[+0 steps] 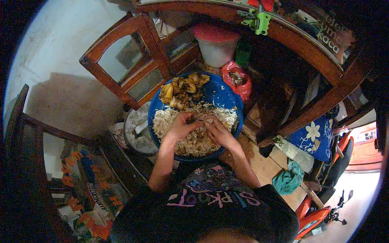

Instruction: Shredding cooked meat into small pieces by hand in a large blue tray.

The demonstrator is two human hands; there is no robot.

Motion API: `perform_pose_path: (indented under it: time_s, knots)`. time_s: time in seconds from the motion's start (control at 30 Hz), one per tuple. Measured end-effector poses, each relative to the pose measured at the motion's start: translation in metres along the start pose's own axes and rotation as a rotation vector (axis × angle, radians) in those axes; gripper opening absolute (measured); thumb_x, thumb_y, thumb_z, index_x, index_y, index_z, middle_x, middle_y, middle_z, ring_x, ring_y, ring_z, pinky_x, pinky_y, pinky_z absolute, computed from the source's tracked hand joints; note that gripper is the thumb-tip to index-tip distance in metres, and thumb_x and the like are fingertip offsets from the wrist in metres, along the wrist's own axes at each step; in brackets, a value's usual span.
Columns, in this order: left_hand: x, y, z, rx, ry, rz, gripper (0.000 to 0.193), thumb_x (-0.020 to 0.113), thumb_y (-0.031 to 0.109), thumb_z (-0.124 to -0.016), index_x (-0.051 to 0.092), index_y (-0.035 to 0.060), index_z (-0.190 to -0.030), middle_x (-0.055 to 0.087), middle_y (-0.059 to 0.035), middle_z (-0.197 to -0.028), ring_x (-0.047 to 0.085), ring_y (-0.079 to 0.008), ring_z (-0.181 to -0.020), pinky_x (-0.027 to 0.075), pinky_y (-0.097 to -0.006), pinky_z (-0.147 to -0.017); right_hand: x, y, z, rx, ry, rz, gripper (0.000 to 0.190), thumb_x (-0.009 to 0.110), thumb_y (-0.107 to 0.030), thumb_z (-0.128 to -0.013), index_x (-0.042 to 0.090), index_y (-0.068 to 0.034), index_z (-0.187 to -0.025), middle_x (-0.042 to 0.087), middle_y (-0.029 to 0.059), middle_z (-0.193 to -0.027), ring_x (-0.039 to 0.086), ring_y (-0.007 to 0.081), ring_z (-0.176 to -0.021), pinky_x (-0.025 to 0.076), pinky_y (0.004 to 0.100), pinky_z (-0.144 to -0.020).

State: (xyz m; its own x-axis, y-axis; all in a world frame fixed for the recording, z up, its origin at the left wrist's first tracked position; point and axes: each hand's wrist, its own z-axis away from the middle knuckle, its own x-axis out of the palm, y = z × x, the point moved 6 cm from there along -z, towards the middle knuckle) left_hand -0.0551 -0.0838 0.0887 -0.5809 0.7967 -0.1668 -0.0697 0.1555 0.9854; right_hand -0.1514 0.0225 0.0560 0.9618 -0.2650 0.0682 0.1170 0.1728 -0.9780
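Note:
Both my hands meet over a round blue plastic basin [241, 118] in front of me. A small pale piece of meat [208, 120], apparently chicken, is pinched between the fingertips of my left hand [182, 127] and my right hand [219, 133]. Below them, shredded meat [200, 145] covers the near half of the basin, with paler shreds [164, 117] at the left. Large yellow-brown pieces of cooked chicken [182, 89] are heaped at the far left of the basin. The far right shows bare blue plastic with a few scraps.
A red plastic bag [237, 80] holding scraps touches the basin's far right. Behind stands a white bucket with a red lid [216, 45]. A round metal tray [136, 141] lies left, beneath an open wooden cabinet door [165, 60]. A green cloth [288, 179] lies at right.

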Motion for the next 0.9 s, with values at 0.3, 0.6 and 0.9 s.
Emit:
perform_pose_path:
  time_s: [0.3, 0.6, 0.9]
  knots:
    - [0.004, -0.002, 0.0, -0.161, -0.101, -0.112, 0.019, 0.07, 0.014, -0.075, 0.065, 0.0007, -0.087, 0.064, -0.0001, -0.079, 0.053, -0.0049, -0.071, 0.043, -0.0222, -0.066, -0.012, 0.016, -0.017, -0.642, 0.278, 0.409, 0.023, 0.045, -0.03, -0.093, 0.047, -0.011, -0.106, 0.032, -0.0032, -0.05, 0.031, 0.0053, -0.042, 0.024, 0.021, -0.038]
    - [0.004, -0.011, 0.003, -0.263, 0.001, 0.411, 0.008, 0.063, 0.01, -0.081, 0.062, 0.0027, -0.084, 0.063, -0.0011, -0.081, 0.056, -0.0083, -0.074, 0.048, -0.0266, -0.071, -0.015, 0.017, -0.004, 0.267, 0.205, -0.641, 0.029, 0.038, -0.041, -0.094, 0.047, -0.014, -0.089, 0.03, -0.0034, -0.045, 0.025, 0.0083, -0.031, 0.021, 0.0233, -0.033]
    - [0.006, -0.047, 0.003, -0.302, 0.165, 1.273, 0.02, 0.045, 0.009, -0.09, 0.046, 0.0059, -0.11, 0.055, -0.0089, -0.109, 0.057, -0.0268, -0.096, 0.052, -0.0425, -0.081, -0.011, -0.01, -0.005, 0.047, 0.217, -0.278, 0.043, 0.035, -0.037, -0.095, 0.036, -0.007, -0.126, 0.03, -0.0027, -0.049, 0.024, 0.007, -0.036, 0.022, 0.0224, -0.035]
